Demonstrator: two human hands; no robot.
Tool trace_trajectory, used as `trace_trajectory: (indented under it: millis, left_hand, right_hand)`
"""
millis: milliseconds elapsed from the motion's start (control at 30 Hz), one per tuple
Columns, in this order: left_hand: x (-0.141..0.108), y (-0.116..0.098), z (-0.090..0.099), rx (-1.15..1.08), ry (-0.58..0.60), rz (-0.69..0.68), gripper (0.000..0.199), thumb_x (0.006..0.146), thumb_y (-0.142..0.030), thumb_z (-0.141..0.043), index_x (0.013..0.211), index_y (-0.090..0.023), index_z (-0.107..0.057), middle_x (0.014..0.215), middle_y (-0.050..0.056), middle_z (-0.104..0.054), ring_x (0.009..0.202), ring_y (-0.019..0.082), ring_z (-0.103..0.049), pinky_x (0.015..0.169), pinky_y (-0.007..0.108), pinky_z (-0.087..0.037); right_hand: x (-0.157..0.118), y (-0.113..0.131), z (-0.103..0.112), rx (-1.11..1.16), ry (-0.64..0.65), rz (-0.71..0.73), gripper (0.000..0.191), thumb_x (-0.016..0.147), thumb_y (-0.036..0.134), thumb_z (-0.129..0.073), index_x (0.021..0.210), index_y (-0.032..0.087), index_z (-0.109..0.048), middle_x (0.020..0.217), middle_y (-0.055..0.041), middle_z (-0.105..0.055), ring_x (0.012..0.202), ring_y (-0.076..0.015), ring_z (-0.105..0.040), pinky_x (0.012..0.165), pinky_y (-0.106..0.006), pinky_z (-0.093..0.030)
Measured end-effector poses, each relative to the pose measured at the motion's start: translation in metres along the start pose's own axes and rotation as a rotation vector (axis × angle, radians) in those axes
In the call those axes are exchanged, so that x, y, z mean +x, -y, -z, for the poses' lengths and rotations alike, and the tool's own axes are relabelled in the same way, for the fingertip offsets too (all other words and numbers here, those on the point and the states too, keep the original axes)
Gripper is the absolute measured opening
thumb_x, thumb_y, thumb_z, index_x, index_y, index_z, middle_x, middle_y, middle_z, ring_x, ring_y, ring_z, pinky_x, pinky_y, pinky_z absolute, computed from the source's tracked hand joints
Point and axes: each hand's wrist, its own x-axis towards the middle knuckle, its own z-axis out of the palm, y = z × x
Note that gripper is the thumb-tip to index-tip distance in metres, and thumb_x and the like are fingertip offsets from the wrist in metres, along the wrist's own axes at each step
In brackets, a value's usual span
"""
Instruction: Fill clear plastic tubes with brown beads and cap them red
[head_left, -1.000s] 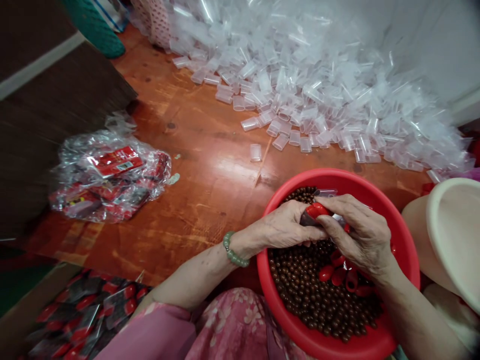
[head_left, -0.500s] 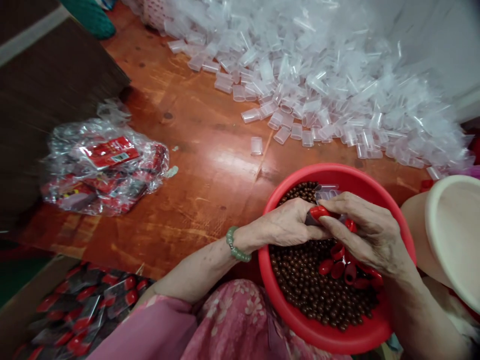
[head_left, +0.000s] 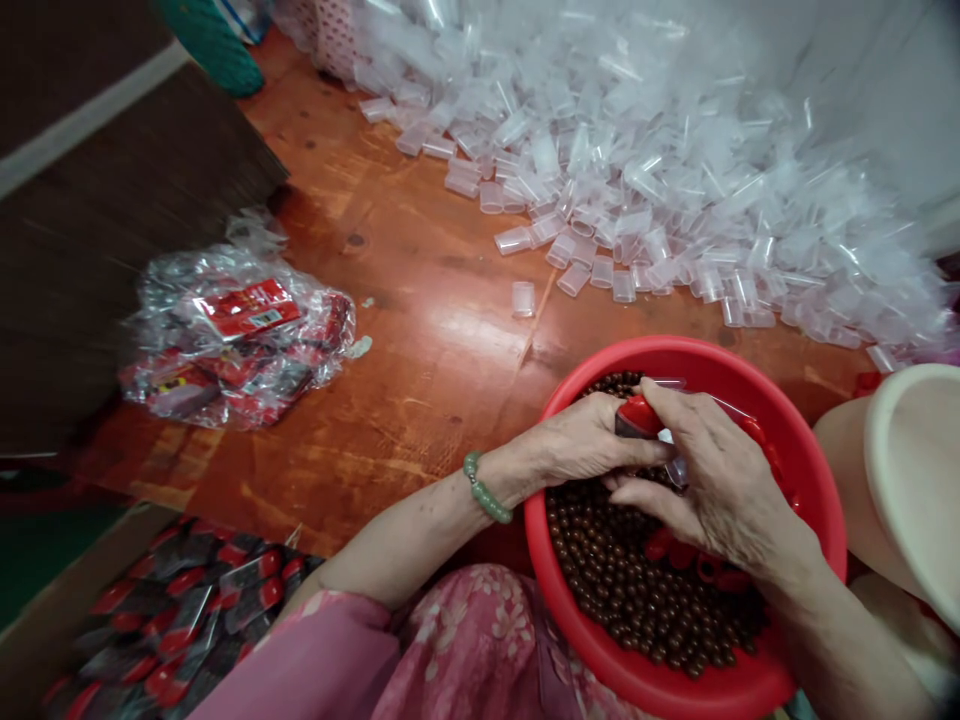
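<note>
I watch both hands over the red basin (head_left: 675, 348). The fingers of the left hand (head_left: 581, 440) are closed around 1 small red-tipped container (head_left: 636, 412), above the brown beads (head_left: 622, 590). The right hand (head_left: 724, 475) is bent beside it; a clear piece (head_left: 677, 470) shows near its palm, but I cannot tell if these fingers grip it. To do this well, I would keep the container inside the rim, hold it firm but not squeeze hard, and let the right fingers work straight along it. The left wrist crosses the rim, so I would not drop it there. On the right, the cream bucket (head_left: 840, 455) stands just beside the basin and limits the elbow. More room lies leftward on the table (head_left: 420, 400), towards the plastic bag (head_left: 247, 330).
</note>
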Motion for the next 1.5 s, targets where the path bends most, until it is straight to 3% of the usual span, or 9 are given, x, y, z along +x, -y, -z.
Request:
trace_trajectory:
  millis: [67, 200, 300, 367, 700, 967, 1100, 1300, 1500]
  left_hand:
    - [0.000, -0.002, -0.003, -0.093, -0.037, 0.018, 0.035, 0.063, -0.044, -0.083, 0.068, -0.015, -0.064, 0.060, -0.001, -0.059, 0.058, 0.011, -0.052, 0.061, 0.026, -0.044]
    - [0.002, -0.003, -0.006, -0.171, -0.098, -0.007, 0.036, 0.053, -0.038, -0.090, 0.059, -0.014, -0.063, 0.060, -0.002, -0.059, 0.064, 0.012, -0.053, 0.071, 0.028, -0.046]
    - [0.003, -0.001, -0.007, -0.260, -0.095, -0.023, 0.033, 0.050, -0.034, -0.091, 0.062, -0.013, -0.068, 0.064, 0.000, -0.063, 0.069, 0.013, -0.056, 0.077, 0.030, -0.048]
    - [0.003, 0.000, -0.007, -0.288, -0.084, -0.014, 0.031, 0.050, -0.031, -0.090, 0.064, -0.012, -0.070, 0.066, 0.001, -0.065, 0.070, 0.013, -0.056, 0.078, 0.030, -0.048]
    - [-0.002, -0.002, -0.015, -0.289, -0.067, 0.088, 0.027, 0.046, -0.022, -0.087, 0.057, -0.011, -0.065, 0.060, -0.001, -0.060, 0.063, 0.010, -0.053, 0.068, 0.026, -0.044]
    - [-0.005, 0.003, -0.013, -0.270, -0.069, 0.008, 0.026, 0.052, -0.028, -0.088, 0.063, -0.012, -0.070, 0.065, 0.001, -0.065, 0.066, 0.012, -0.055, 0.075, 0.028, -0.046]
    - [-0.005, 0.001, -0.013, -0.265, -0.116, 0.014, 0.032, 0.053, -0.030, -0.088, 0.070, -0.011, -0.070, 0.067, 0.001, -0.065, 0.063, 0.010, -0.053, 0.070, 0.027, -0.044]
    - [-0.010, 0.001, -0.023, -0.223, -0.083, 0.057, 0.037, 0.055, -0.037, -0.087, 0.056, -0.011, -0.061, 0.054, 0.001, -0.060, 0.055, 0.011, -0.056, 0.059, 0.024, -0.045]
    - [-0.018, -0.002, -0.039, -0.142, -0.173, 0.038, 0.042, 0.057, -0.042, -0.087, 0.053, -0.014, -0.057, 0.047, -0.002, -0.057, 0.046, 0.008, -0.052, 0.049, 0.019, -0.040]
  right_hand:
    - [0.001, 0.001, -0.004, -0.088, 0.012, 0.016, 0.083, 0.087, 0.056, -0.067, 0.144, 0.001, -0.040, 0.119, -0.0265, -0.064, 0.110, -0.0356, -0.063, 0.091, -0.049, -0.056]
    - [0.006, 0.005, -0.012, -0.252, -0.088, 0.064, 0.067, 0.091, 0.040, -0.065, 0.138, -0.002, -0.043, 0.110, -0.0253, -0.066, 0.102, -0.0333, -0.063, 0.083, -0.046, -0.055]
    - [0.010, 0.008, -0.013, -0.340, -0.043, 0.112, 0.062, 0.091, 0.036, -0.062, 0.133, -0.006, -0.045, 0.111, -0.0273, -0.066, 0.101, -0.0337, -0.063, 0.081, -0.045, -0.054]
    - [0.011, 0.009, -0.012, -0.354, -0.021, 0.128, 0.061, 0.091, 0.038, -0.061, 0.131, -0.007, -0.047, 0.111, -0.0272, -0.066, 0.099, -0.0336, -0.063, 0.081, -0.045, -0.053]
    - [0.003, 0.004, -0.014, -0.316, -0.153, 0.206, 0.061, 0.087, 0.034, -0.062, 0.134, 0.000, -0.046, 0.099, -0.0201, -0.070, 0.091, -0.0299, -0.066, 0.078, -0.043, -0.055]
    - [0.003, 0.009, -0.013, -0.340, -0.065, 0.169, 0.068, 0.091, 0.037, -0.060, 0.141, -0.003, -0.039, 0.115, -0.0276, -0.068, 0.101, -0.0340, -0.065, 0.082, -0.045, -0.052]
    - [0.005, 0.011, -0.011, -0.324, -0.058, 0.134, 0.065, 0.093, 0.035, -0.058, 0.144, -0.001, -0.037, 0.121, -0.0264, -0.065, 0.107, -0.0336, -0.063, 0.085, -0.045, -0.051]
    - [0.002, 0.013, -0.005, -0.338, -0.162, 0.196, 0.061, 0.090, 0.035, -0.057, 0.136, -0.004, -0.046, 0.096, -0.0206, -0.067, 0.088, -0.0313, -0.060, 0.071, -0.044, -0.051]
    - [0.001, 0.020, 0.002, -0.382, -0.228, 0.187, 0.045, 0.091, 0.036, -0.050, 0.114, -0.001, -0.062, 0.086, -0.0166, -0.065, 0.078, -0.0274, -0.058, 0.068, -0.044, -0.051]
